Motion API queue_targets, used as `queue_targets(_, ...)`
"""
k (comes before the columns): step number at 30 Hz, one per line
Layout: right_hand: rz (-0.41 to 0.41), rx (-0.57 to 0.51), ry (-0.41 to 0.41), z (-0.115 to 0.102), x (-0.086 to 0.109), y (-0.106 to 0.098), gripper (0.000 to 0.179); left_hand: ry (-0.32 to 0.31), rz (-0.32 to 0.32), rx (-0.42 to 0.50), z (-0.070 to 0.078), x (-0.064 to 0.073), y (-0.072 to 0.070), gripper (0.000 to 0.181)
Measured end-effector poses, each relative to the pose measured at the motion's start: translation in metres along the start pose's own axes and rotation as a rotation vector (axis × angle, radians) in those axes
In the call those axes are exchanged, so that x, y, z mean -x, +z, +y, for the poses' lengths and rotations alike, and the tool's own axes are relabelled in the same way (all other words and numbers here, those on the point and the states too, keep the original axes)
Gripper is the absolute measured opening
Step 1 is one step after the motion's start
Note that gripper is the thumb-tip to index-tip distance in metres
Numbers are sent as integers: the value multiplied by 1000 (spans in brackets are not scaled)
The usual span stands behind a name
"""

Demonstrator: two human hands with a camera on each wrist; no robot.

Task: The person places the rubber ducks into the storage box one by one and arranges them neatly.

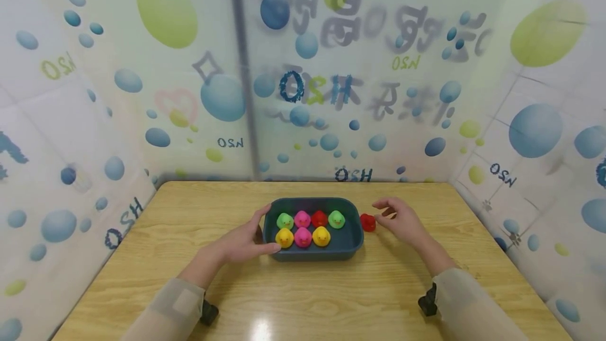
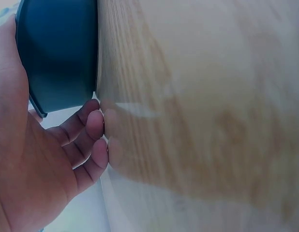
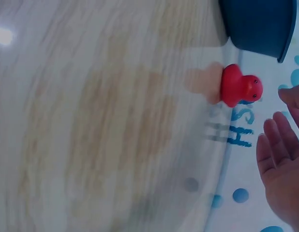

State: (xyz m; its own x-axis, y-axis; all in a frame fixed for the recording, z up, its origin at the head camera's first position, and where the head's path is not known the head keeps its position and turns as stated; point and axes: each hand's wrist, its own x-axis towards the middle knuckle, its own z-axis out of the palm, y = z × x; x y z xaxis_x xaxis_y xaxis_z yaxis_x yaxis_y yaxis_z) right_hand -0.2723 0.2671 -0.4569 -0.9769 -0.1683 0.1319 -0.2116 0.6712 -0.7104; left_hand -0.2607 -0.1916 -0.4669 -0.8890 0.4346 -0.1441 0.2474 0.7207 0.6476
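Observation:
A dark blue-green plastic bin (image 1: 350, 250) stands on the wooden table, holding several rubber ducks in green, pink, red and yellow, set in two rows. My left hand (image 1: 242, 241) holds the bin's left end, thumb over the near rim and index finger at the far corner. In the left wrist view, its other fingers (image 2: 95, 124) are bent with their tips at the tabletop. One red rubber duck (image 3: 240, 87) sits upright on the table just outside the bin's right end. Beside and above that duck hovers my right hand (image 1: 401, 220), fingers loosely bent, with nothing in it.
The wooden table (image 1: 303, 299) reaches out on both sides of the bin. Behind it and at the sides hang white sheets (image 1: 303, 157) printed with blue and green dots. A dark wrist device (image 1: 428, 301) sits at the right sleeve, another (image 1: 208, 312) at the left.

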Motion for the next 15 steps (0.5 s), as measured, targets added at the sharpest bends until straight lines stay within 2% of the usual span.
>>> queue_targets(9, -143, -31, 58, 7, -2, 5, 35, -13, 2, -8, 0, 0, 1, 116)
queue_targets(15, -177, -37, 56, 7, -3, 10, 32, -8, 2, -4, 0, 0, 1, 116)
